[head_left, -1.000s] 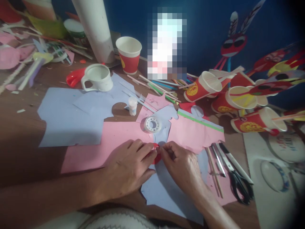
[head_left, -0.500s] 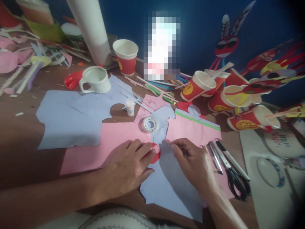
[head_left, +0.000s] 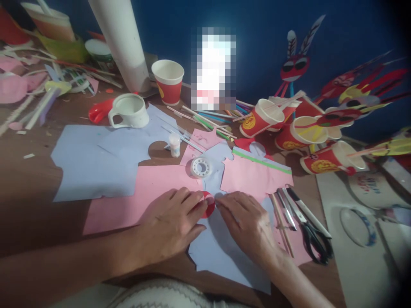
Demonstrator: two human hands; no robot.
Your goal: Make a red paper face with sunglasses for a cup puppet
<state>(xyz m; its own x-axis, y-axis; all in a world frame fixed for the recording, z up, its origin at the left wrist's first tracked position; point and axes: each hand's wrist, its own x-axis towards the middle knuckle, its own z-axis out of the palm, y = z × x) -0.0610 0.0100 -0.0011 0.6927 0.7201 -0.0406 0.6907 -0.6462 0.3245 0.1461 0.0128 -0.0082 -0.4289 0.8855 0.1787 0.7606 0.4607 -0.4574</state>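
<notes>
A small red paper circle [head_left: 210, 209] with a paler pink patch on it lies over blue paper [head_left: 224, 252]. The fingers of my left hand [head_left: 175, 220] rest on its left side and hold it, thumb a little apart. My right hand [head_left: 245, 216] is at the circle's right edge, fingertips pinched together; whatever they grip is too small or hidden. Just beyond the circle sits a white roll of tape [head_left: 201, 167]. Pink paper [head_left: 160, 179] extends under my left hand.
Black-handled scissors [head_left: 310, 235], a pen [head_left: 287, 211] and thin sticks [head_left: 282, 226] lie to the right. Farther back stand a small white jar [head_left: 174, 145], a white mug [head_left: 130, 112], a red paper cup [head_left: 168, 85] and several cups with red paper figures [head_left: 295, 68].
My right hand has moved left, its fingertips now at the red circle's edge. My left hand has stayed on the circle. The camera view has shifted slightly.
</notes>
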